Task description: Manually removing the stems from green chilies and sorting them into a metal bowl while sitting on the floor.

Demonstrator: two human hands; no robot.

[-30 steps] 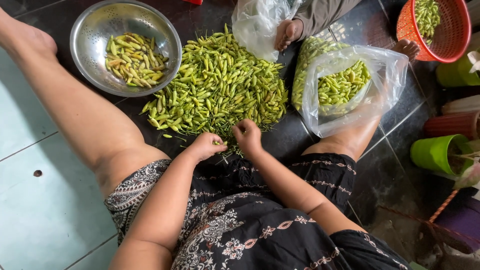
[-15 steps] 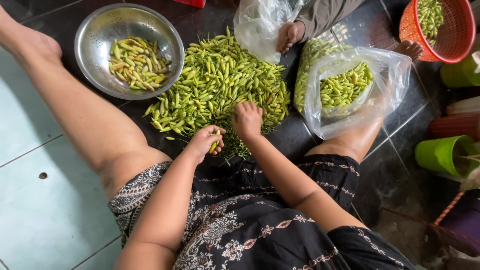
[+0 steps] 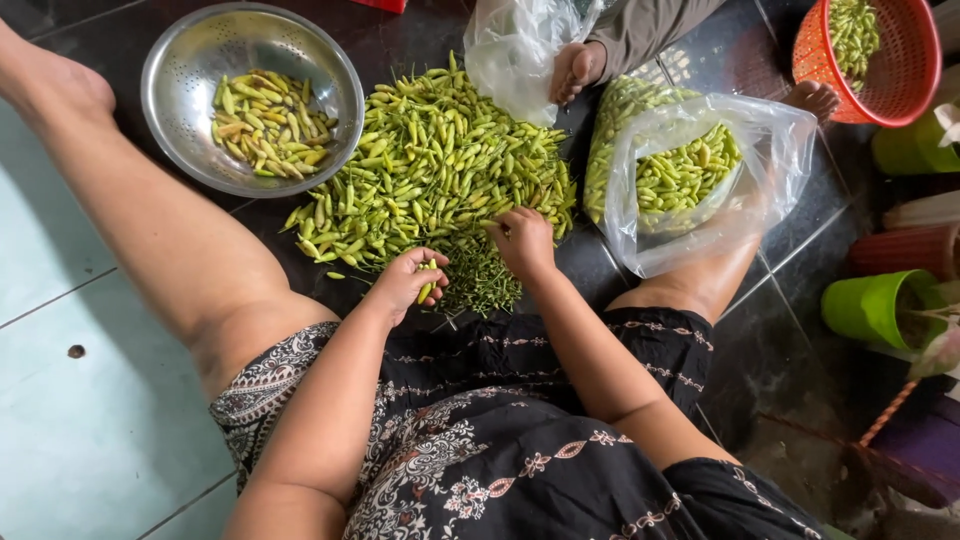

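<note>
A small yellow-green chilli pepper (image 3: 428, 290) is pinched between the curled fingers of the left hand (image 3: 408, 283), just above a loose clump of thin green stems (image 3: 482, 282) lying on the dark tiled floor (image 3: 590, 265). The pepper's long axis is held roughly upright in the picture, slightly tilted; which end carries the stem cannot be told. The right hand (image 3: 522, 240) is laid, fingers bent, on the near edge of a broad heap of green chilli peppers (image 3: 440, 170); whether a pepper is gripped under it cannot be told.

Such a pepper is judged to be light, smooth-skinned and fairly firm, yet easily bruised or snapped; it is best taken at the body close to the stem end, so that the stalk can be pulled off with the other hand. In the heap the peppers lie in all directions.

Beyond the heap, a round perforated steel bowl (image 3: 190, 120) holding paler peppers is seen to the left, and a clear plastic bag (image 3: 780, 160) of peppers to the right. A red plastic basket (image 3: 905, 85) and another person's foot (image 3: 572, 72) are seen at the far edge.
</note>
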